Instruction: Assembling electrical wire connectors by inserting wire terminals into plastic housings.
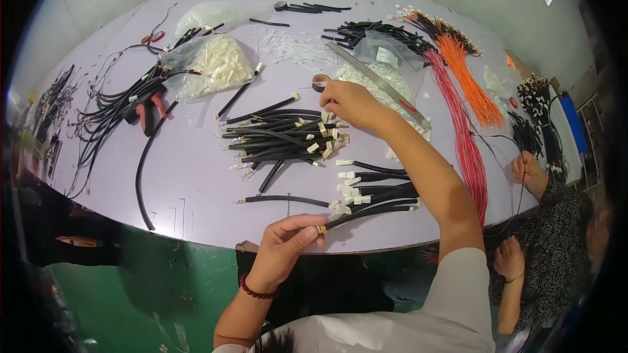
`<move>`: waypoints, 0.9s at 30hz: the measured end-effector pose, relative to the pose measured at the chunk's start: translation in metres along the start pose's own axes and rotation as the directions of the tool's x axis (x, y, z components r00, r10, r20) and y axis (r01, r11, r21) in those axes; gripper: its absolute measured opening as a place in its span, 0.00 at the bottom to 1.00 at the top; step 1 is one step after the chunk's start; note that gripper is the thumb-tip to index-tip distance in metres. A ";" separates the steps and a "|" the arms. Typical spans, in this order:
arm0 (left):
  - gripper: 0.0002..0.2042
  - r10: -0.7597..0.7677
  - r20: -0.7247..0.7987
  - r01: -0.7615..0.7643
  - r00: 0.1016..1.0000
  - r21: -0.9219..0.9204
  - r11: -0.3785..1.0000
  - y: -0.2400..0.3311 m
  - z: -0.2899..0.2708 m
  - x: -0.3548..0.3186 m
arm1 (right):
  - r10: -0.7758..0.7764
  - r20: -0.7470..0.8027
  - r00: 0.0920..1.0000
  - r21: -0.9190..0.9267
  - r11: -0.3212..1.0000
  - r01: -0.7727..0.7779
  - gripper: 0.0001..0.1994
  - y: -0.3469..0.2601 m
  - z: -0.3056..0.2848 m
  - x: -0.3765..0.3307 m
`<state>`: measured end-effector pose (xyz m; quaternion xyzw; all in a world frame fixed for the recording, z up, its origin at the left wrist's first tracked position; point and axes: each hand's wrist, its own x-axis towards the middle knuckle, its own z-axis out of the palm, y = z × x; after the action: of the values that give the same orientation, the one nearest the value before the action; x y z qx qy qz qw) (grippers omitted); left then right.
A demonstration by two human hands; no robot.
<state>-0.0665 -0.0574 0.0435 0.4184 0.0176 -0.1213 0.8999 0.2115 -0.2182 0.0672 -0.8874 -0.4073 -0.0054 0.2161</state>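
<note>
My left hand (pixel 291 243) is at the table's near edge, thumb and fingers pinched on the yellowish wire end of a short black cable (pixel 369 212). The cable's other end points right, where a white connector shows. My right hand (pixel 350 101) is farther up the table, fingers drawn together beside a black tape roll (pixel 320 82). What they hold, if anything, is too small to make out. Below it lies a pile of black cables (pixel 281 135) with white connectors. A second group of black cables (pixel 386 191) lies under my right forearm, and one cable (pixel 284 199) lies apart.
Bags of cream connectors (pixel 219 68) and white connectors (pixel 386 82) lie farther back, with a metal ruler (pixel 376 78) across the latter. Pliers with red handles (pixel 149 112) lie left. Orange wires (pixel 468 82) and pink wires (pixel 461 137) run down the right, near another person's hands (pixel 528 173).
</note>
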 end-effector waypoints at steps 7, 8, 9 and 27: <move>0.10 0.071 0.011 -0.071 0.997 0.093 0.993 -0.002 0.002 -0.001 | 0.136 -0.113 0.984 0.313 0.945 -0.094 0.04 0.001 0.000 -0.017; 0.10 0.081 0.022 -0.083 0.996 0.113 0.990 -0.003 0.002 -0.001 | 0.178 -0.114 0.977 0.382 0.916 -0.122 0.04 0.003 -0.002 -0.020; 0.10 0.081 0.028 -0.083 0.996 0.114 0.990 -0.003 0.002 -0.001 | 0.220 -0.113 0.969 0.449 0.881 -0.148 0.05 0.004 -0.004 -0.023; 0.10 0.073 0.149 -0.115 0.986 0.297 0.948 -0.016 0.056 -0.022 | 0.271 -0.057 0.961 0.965 0.262 -0.017 0.08 -0.129 -0.043 -0.210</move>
<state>-0.0955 -0.1057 0.0708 0.5433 -0.0829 -0.1078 0.8285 -0.0154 -0.3125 0.1163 -0.6054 -0.2197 0.1662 0.7467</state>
